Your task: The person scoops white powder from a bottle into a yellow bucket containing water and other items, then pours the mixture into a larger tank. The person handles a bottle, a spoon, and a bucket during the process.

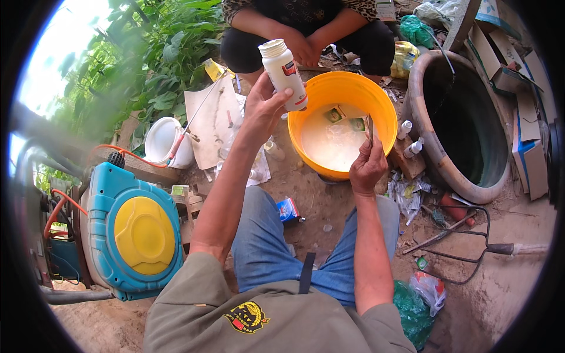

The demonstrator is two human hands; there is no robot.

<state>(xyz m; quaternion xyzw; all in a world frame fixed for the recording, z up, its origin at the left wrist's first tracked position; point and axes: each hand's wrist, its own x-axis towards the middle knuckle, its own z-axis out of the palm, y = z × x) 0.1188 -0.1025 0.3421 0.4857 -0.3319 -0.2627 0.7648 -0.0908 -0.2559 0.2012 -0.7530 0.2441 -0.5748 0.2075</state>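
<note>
My left hand (264, 105) grips a white plastic bottle (282, 73), raised and slightly tilted, with its threaded mouth uncapped. The bottle bears a printed label. In front of me stands a yellow plastic bucket (348, 79) holding a milky liquid (329, 143). Two small printed packets (335, 114) lie in the liquid. At the bucket's near right rim, my right hand (369, 167) is closed around a thin dark stick-like tool (370, 125). Its lower end cannot be made out.
A person (304, 35) squats beyond the bucket. On the right are a large ceramic vat (430, 114), small white bottles (413, 150) on a brick and a garden fork (481, 251). A hose reel (141, 234), a white pail (161, 141) and a spray wand (176, 148) are on the left.
</note>
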